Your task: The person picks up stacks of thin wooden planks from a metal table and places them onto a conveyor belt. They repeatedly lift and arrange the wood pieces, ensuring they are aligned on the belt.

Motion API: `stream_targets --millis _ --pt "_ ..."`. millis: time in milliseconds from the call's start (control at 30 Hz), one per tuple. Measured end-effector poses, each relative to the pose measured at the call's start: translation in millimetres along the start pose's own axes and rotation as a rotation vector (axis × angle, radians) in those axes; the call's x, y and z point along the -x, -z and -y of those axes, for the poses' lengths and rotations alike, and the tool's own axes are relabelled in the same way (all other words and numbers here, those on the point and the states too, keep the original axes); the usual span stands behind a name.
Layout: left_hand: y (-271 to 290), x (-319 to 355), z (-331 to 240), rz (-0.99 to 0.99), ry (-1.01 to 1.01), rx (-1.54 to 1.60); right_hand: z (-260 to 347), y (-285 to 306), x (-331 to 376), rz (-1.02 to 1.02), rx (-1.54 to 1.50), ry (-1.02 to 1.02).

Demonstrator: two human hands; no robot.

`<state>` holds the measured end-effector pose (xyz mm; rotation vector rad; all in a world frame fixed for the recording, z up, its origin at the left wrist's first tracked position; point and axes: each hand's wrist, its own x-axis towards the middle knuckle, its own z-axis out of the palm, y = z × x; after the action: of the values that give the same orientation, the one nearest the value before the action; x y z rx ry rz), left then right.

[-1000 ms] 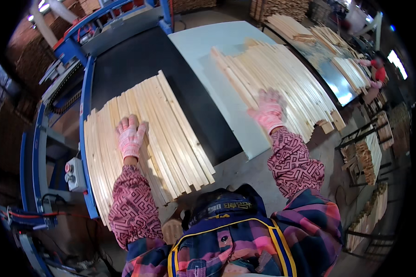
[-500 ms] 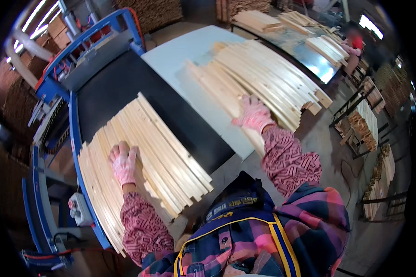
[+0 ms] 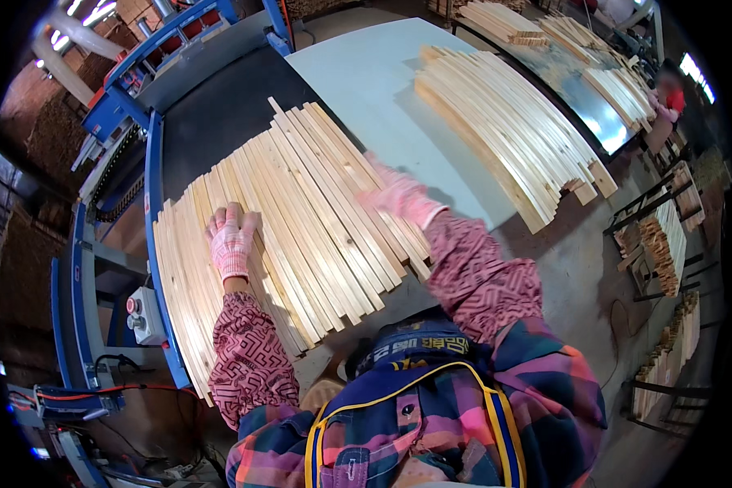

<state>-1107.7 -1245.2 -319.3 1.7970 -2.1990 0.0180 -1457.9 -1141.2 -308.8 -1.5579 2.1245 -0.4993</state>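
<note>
A broad layer of pale wooden strips lies side by side on the black bed of a blue-framed machine. My left hand, in a pink-and-white glove, rests on top of the strips at the left with its fingers apart. At the right edge of the layer, my right hand, gloved alike and blurred by motion, reaches over the outermost strips with fingers stretched out. Farther right, a second pile of strips lies on a pale blue-grey tabletop, apart from both hands.
A control box with buttons hangs on the blue frame at the left. Stacked wood stands on racks at the right. At the far right, a person is beside another table of strips.
My right hand has moved left from the pile on the pale tabletop to the layer on the black bed. More strips now lie along that layer's right side. My left hand stays on the strips.
</note>
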Motion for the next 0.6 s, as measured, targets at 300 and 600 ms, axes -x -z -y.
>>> stream_targets --millis 300,600 --pt "-9.3 2.4 7.2 -0.041 0.007 0.083 -156.6 -32.1 16.1 -0.562 -0.397 0.108" --pt "-3.8 5.2 9.2 -0.048 0.044 0.108 -139.7 78.9 51.1 -0.403 0.847 -0.401"
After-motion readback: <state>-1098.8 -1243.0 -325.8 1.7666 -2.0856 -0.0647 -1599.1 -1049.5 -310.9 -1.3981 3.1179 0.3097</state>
